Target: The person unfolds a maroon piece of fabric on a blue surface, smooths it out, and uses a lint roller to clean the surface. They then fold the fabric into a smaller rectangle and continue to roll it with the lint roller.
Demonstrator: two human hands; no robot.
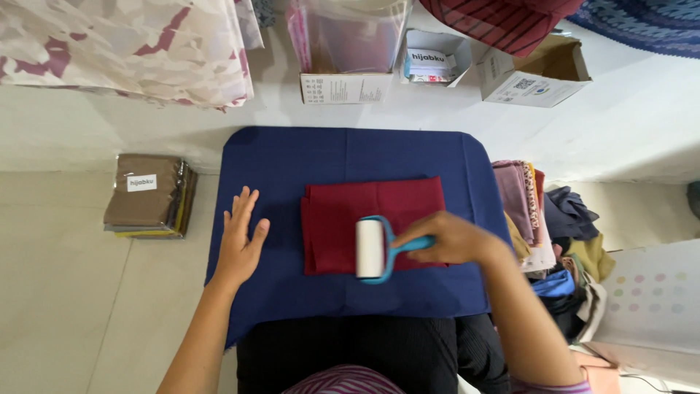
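Right hand (450, 237): we grip the blue lint roller (372, 249) closed-fisted, its drum flat on the folded maroon cloth (343, 219).
Left hand (240, 237): open, palm down on the blue cover (292, 157); we judge pressing it steadies rolling.

A folded cloth (375, 219) lies in the middle of the board cover (292, 157). A lint roller (370, 249) rests on its near edge. A packet stack (149, 195) sits left, a fabric pile (525, 211) right, boxes (437, 62) behind.

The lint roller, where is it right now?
In the head view, the lint roller sits just right of centre, held by the right hand, its white roll resting on the folded maroon cloth atop the blue cloth.
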